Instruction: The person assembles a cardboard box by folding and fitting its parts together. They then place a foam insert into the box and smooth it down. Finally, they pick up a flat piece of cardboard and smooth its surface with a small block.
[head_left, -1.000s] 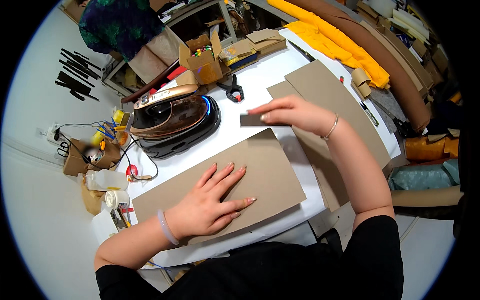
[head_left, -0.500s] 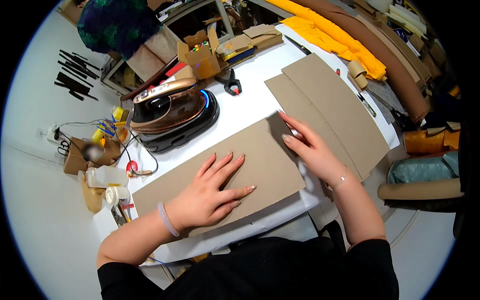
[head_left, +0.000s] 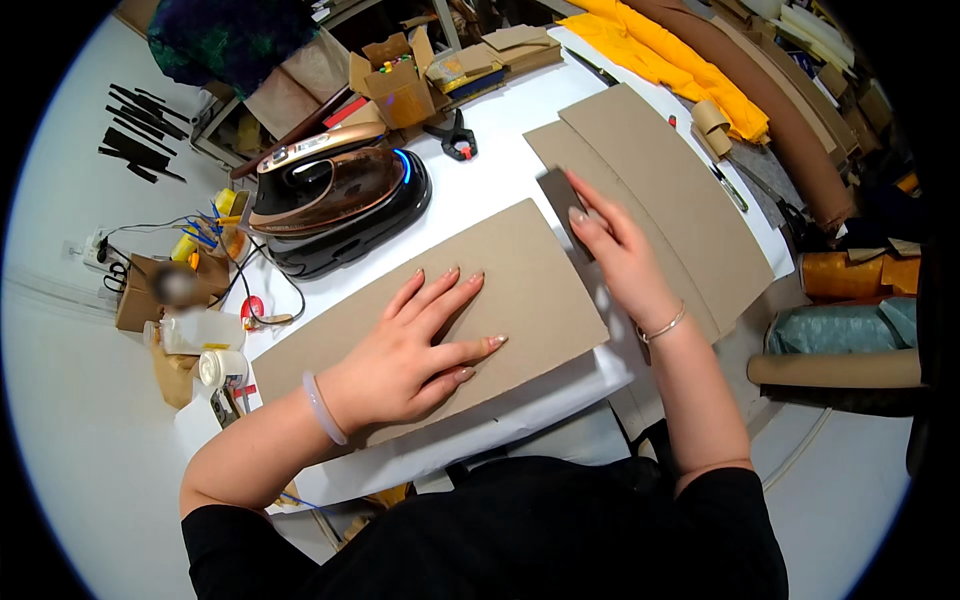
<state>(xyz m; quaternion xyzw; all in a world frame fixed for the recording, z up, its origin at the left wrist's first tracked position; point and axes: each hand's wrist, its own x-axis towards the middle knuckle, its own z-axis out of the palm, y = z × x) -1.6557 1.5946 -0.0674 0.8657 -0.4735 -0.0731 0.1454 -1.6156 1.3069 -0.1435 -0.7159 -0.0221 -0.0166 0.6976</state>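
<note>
A rectangular grey-brown board lies at a slant on the white-covered table in front of me. My left hand rests flat on it with the fingers spread. To the right, my right hand grips a narrow, dark grey rectangular block, possibly a sanding block, between thumb and fingers. The block is just off the board's right edge, near the far corner. Whether it touches the table cannot be made out. More grey-brown board, in overlapping pieces, lies beyond the right hand.
A brown iron stands on its black base at the far left. Behind it are a small clamp and an open cardboard box. A white jar sits at the left edge. A cutter knife and scissors lie right.
My right hand has moved the block from the board's far right corner outward, leaving a gap. The left hand stays pressed on the board. The whole view has shifted slightly.
</note>
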